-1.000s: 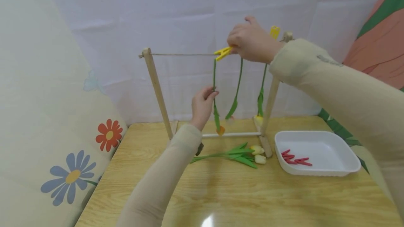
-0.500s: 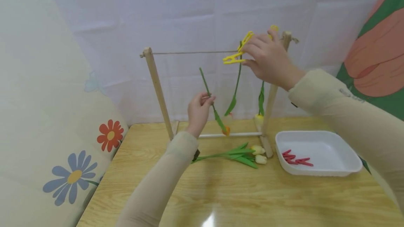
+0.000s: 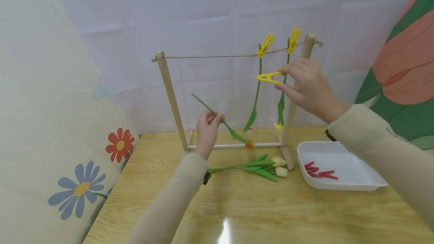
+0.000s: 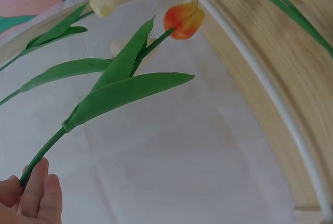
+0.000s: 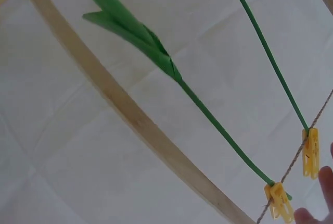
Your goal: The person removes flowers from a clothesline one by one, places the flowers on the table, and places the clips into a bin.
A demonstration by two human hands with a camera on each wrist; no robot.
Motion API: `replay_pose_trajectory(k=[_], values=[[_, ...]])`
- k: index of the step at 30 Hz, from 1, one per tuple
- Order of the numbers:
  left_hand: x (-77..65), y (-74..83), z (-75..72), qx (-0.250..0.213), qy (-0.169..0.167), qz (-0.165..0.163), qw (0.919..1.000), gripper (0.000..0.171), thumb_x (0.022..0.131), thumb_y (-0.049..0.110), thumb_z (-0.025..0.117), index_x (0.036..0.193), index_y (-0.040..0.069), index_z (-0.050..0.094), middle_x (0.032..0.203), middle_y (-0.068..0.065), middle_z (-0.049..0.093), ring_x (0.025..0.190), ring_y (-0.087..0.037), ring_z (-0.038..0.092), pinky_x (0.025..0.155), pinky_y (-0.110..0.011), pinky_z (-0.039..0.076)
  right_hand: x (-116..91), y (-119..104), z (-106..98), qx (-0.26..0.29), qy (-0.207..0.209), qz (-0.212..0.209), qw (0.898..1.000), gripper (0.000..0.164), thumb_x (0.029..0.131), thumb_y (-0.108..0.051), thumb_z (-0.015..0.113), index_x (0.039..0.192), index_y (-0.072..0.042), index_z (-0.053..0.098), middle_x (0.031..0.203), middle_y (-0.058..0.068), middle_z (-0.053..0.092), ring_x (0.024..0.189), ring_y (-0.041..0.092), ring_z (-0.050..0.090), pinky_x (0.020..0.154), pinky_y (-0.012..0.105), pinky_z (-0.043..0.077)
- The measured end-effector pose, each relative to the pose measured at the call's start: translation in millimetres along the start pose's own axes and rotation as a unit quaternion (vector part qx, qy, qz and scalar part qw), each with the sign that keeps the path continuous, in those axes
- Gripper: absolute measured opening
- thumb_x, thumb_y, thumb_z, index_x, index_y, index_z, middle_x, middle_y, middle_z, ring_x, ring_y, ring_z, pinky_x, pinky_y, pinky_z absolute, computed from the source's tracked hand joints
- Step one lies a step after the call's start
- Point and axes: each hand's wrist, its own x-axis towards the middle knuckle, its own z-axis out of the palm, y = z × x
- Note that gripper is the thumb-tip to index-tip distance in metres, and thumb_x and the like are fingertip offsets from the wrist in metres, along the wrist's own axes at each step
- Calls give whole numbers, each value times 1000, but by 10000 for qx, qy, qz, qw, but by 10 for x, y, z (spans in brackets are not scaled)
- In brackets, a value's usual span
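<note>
My left hand (image 3: 207, 133) pinches the stem of an artificial orange tulip (image 3: 249, 144), which slants down to the right with its blossom lowest. In the left wrist view the orange blossom (image 4: 184, 21) and two long leaves show beyond the fingertips. Thumb and fingers of my right hand (image 3: 310, 89) pinch the handle ends of a yellow clothespin (image 3: 266, 78), below the rope (image 3: 210, 57). Two other yellow clothespins, a middle one (image 3: 265, 45) and a right one (image 3: 294, 40), clip a pinkish-white tulip (image 3: 249, 131) and a yellow tulip (image 3: 278, 129) upside down onto the rope.
A wooden frame (image 3: 171, 102) with a white crossbar (image 3: 227, 146) carries the rope. Cream tulips (image 3: 280, 171) lie on the table (image 3: 264, 214) before it. At right stands a white basin (image 3: 356, 165) with several red clothespins (image 3: 327, 174). A white cloth hangs behind.
My right hand has drawn the yellow clothespin off the rope, rightward and down. My left hand has lowered the orange tulip and tilted it from hanging straight to slanting, its stem end swung left.
</note>
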Motion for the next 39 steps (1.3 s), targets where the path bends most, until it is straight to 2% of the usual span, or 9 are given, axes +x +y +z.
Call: replay_pose_trajectory(k=[5,13,17,21,25,29,32,36,39], values=[[-53,-106,-24,-20,124,-267,9996,22,98,9,63,115,-4,57,110,-21,72,96,-22,72,88,-30,58,-175,-44,-1,310,135,436,9985,34,78,7,80,106,15,63,97,31,65,92,46,56,84,59,42],[-164,-277,3,-365,349,-627,9968,19,100,6,60,115,-4,55,113,-22,70,102,-25,70,91,-31,58,-480,-83,22,540,381,1151,9912,35,75,13,78,107,15,63,98,30,65,95,46,54,83,51,42],[-230,-340,9,-515,523,-708,9948,18,99,6,60,114,-4,54,113,-23,69,101,-22,68,94,-33,58,-631,-70,51,612,520,1338,9878,36,73,16,77,105,17,62,96,31,63,94,46,52,81,46,40],[-293,-417,12,-751,646,-839,9915,17,99,4,60,113,-4,53,112,-22,69,94,-15,68,91,-30,58,-783,-56,78,637,555,1434,9860,35,73,15,76,105,18,62,96,32,62,94,47,51,82,43,40],[-357,-477,23,-922,714,-1059,9875,19,101,4,57,116,-5,51,116,-23,68,93,-12,66,92,-29,58,-903,-46,87,730,587,1644,9819,35,74,15,75,106,17,62,97,32,62,96,47,51,88,32,38],[-430,-552,44,-1067,757,-1356,9821,21,102,4,54,120,-6,49,122,-24,65,104,-21,67,99,-33,55,-1045,-54,85,742,656,1998,9748,36,73,17,76,106,17,63,97,32,62,96,43,50,91,15,32],[-488,-630,69,-1220,767,-1614,9763,20,103,4,53,120,-4,48,123,-22,65,114,-27,65,101,-32,54,-1173,-66,78,667,669,2303,9685,35,74,17,76,106,16,64,98,31,62,95,36,49,90,10,29],[-546,-715,96,-1340,851,-1801,9707,17,103,4,53,118,-2,50,121,-17,67,109,-22,67,101,-32,54,-1310,-78,71,579,572,2623,9616,35,75,16,76,108,14,64,100,30,62,96,34,50,88,9,28],[-574,-767,104,-1399,967,-1862,9677,17,103,4,52,118,-3,49,121,-19,67,99,-14,66,99,-32,55,-1385,-85,65,510,430,2810,9574,34,77,14,76,109,14,64,101,30,62,98,39,51,88,16,31]])
